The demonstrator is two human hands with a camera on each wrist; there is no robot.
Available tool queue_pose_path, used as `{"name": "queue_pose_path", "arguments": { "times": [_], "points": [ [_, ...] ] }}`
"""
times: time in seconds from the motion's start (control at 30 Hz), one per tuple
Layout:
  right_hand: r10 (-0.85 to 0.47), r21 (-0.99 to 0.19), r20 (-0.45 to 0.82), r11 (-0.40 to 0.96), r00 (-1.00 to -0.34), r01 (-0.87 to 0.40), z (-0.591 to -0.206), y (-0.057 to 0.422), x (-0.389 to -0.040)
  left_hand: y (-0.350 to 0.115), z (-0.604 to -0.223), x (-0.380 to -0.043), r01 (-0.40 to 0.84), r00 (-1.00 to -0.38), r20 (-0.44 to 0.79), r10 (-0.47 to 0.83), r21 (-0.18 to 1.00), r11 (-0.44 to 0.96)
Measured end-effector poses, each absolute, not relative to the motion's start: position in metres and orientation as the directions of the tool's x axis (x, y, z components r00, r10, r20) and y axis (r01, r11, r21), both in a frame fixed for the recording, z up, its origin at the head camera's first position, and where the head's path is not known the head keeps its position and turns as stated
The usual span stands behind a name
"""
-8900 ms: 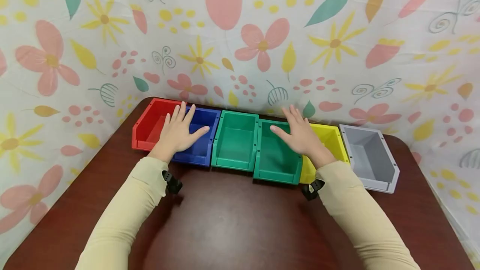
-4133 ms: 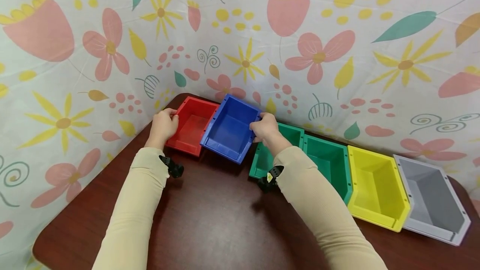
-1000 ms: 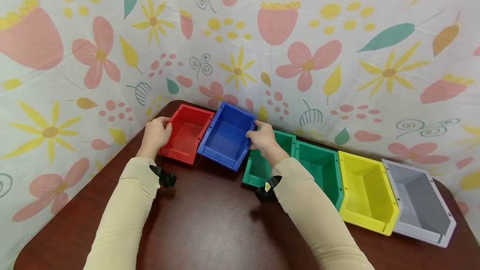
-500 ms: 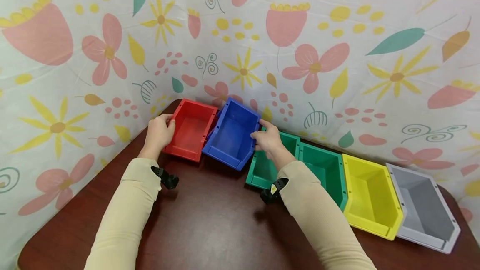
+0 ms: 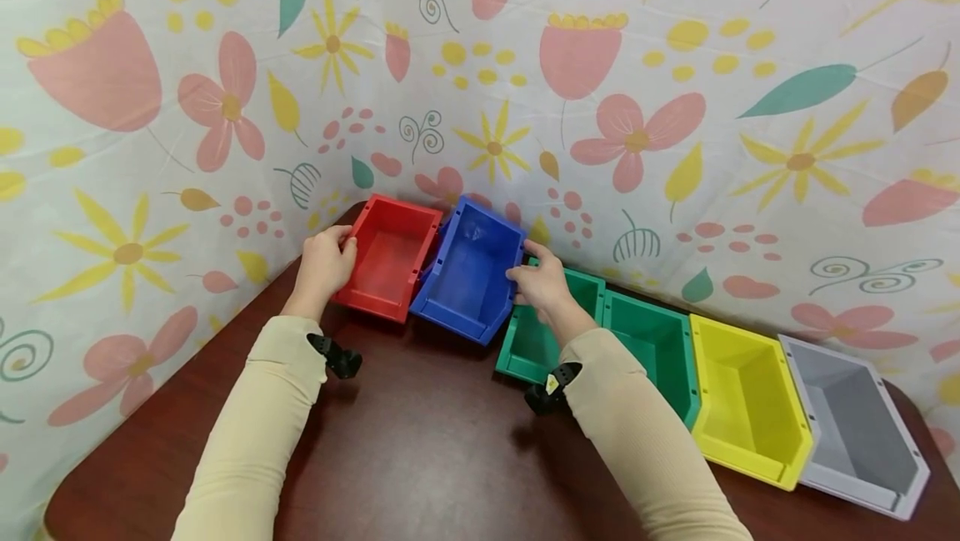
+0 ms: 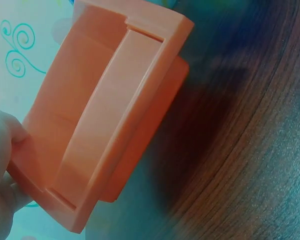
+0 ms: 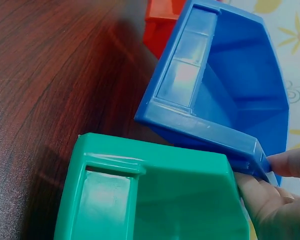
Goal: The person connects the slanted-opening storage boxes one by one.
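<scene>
In the head view my left hand (image 5: 324, 267) grips the left side wall of a red plastic bin (image 5: 386, 262), thumb over the rim. The left wrist view has the same red bin (image 6: 112, 95) tilted, its underside edge showing above a shadow on the wood. My right hand (image 5: 543, 278) pinches the right wall of a blue bin (image 5: 468, 274), which sits at an angle beside the red one. From the right wrist, the blue bin (image 7: 190, 75) leans with its corner over a green bin (image 7: 190, 172), right at my fingers. Both held bins look empty.
Behind my right forearm stand two green bins (image 5: 652, 349), then a yellow bin (image 5: 742, 399) and a grey bin (image 5: 847, 424) along the back edge of the dark wooden table (image 5: 420, 441). A flower-patterned curtain (image 5: 495, 41) hangs close behind.
Earliest, both hands were spread over the row; since then they have taken hold of the red and blue bins. Over the last second the two bins have tilted slightly, their back rims parting a little.
</scene>
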State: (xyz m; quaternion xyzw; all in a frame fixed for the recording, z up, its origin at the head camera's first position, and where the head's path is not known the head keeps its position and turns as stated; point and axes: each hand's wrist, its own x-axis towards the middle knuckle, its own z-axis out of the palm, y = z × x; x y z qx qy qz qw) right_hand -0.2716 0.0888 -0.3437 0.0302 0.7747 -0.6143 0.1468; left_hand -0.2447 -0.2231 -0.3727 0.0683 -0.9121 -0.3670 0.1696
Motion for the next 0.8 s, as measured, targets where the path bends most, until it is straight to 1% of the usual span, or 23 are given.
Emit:
{"name": "queue_pose_path", "arguments": {
  "times": [0.23,0.43,0.5,0.6,0.8],
  "points": [
    [-0.125,-0.943,-0.26,0.247,-0.957,0.224,-0.341,0.091,-0.271,-0.22,-0.375,-0.246,0.009,-0.936,0.263,-0.234,0.681,0.733],
    [-0.117,-0.933,-0.244,0.3,-0.963,0.2,-0.333,0.089,-0.27,-0.218,-0.377,-0.244,0.022,-0.935,0.278,-0.221,0.667,0.745],
    [-0.113,-0.921,-0.239,0.34,-0.964,0.188,-0.33,0.087,-0.27,-0.217,-0.377,-0.244,0.026,-0.938,0.276,-0.212,0.663,0.748],
    [-0.114,-0.884,-0.224,0.442,-0.968,0.153,-0.323,0.081,-0.27,-0.217,-0.379,-0.244,0.024,-0.947,0.255,-0.194,0.66,0.751],
    [-0.11,-0.747,-0.195,0.661,-0.975,0.075,-0.311,0.068,-0.273,-0.221,-0.383,-0.247,-0.008,-0.96,0.204,-0.192,0.667,0.745]
  ]
}}
